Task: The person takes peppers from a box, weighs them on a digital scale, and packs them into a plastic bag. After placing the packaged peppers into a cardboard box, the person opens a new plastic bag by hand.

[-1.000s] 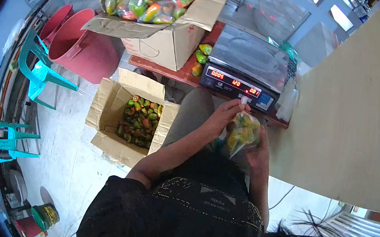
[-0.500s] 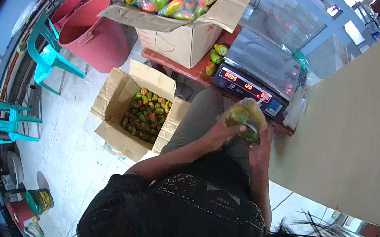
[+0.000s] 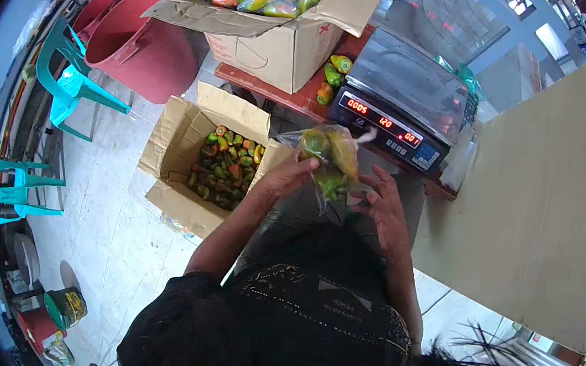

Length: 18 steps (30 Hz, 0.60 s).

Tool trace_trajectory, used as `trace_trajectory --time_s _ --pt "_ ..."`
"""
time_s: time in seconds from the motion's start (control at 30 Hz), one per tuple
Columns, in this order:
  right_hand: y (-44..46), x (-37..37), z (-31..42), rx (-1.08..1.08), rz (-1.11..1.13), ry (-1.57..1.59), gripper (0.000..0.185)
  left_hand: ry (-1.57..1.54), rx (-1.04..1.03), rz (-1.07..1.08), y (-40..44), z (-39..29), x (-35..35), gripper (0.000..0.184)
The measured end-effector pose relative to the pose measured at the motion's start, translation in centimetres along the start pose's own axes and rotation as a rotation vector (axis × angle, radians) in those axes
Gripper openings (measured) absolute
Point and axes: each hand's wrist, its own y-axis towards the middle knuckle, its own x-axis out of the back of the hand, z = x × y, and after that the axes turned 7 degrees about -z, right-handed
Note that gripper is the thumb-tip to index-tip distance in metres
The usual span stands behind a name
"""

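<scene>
My left hand (image 3: 289, 177) grips a clear plastic bag of peppers (image 3: 333, 160) by its left side, thumb on the front. The peppers inside are green and yellowish, and a twisted plastic end sticks out at the bag's upper right. Just right of the bag, my right hand (image 3: 387, 210) is open with fingers apart; whether a fingertip touches the plastic I cannot tell. Beyond the bag stands a digital scale (image 3: 388, 133) with lit red numbers and a bare metal plate. Several loose peppers (image 3: 333, 75) lie left of the scale.
An open carton (image 3: 249, 62) full of bagged peppers stands on the red-brown bench (image 3: 264, 90). On the floor, another open box (image 3: 174, 141) holds loose peppers. Red tubs (image 3: 143, 52) and teal chairs (image 3: 75, 91) are at left. A pale panel (image 3: 535, 200) borders the right side.
The bag of peppers has moved left, away from below the scale, with my left hand. My right hand has come off the bag and its fingers have spread.
</scene>
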Motion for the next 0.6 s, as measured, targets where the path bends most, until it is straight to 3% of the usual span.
trace_trajectory --time_s 0.1,0.2,0.3,0.4,0.53,0.6 --pt "0.0 -0.2 -0.7 -0.082 0.06 0.222 0.07 0.347 0.112 0.069 -0.1 1.2 1.1 0.087" --pt "0.1 0.4 -2.0 -0.137 0.114 0.196 0.072 0.375 0.156 0.167 -0.5 1.0 -2.9 0.085" --pt "0.2 2.3 -2.8 -0.186 -0.075 0.251 0.068 0.453 0.083 0.095 -0.2 0.8 -5.1 0.084" --pt "0.7 2.8 -3.3 -0.108 -0.146 0.317 0.061 0.503 0.002 0.06 0.9 1.6 -6.1 0.085" --pt "1.0 2.8 -1.9 0.083 -0.32 0.152 0.057 0.585 -0.105 0.016 0.5 0.7 -8.1 0.083" --pt "2.1 3.9 -1.1 0.123 -0.333 0.124 0.056 0.464 -0.02 0.005 0.9 1.5 -6.6 0.079"
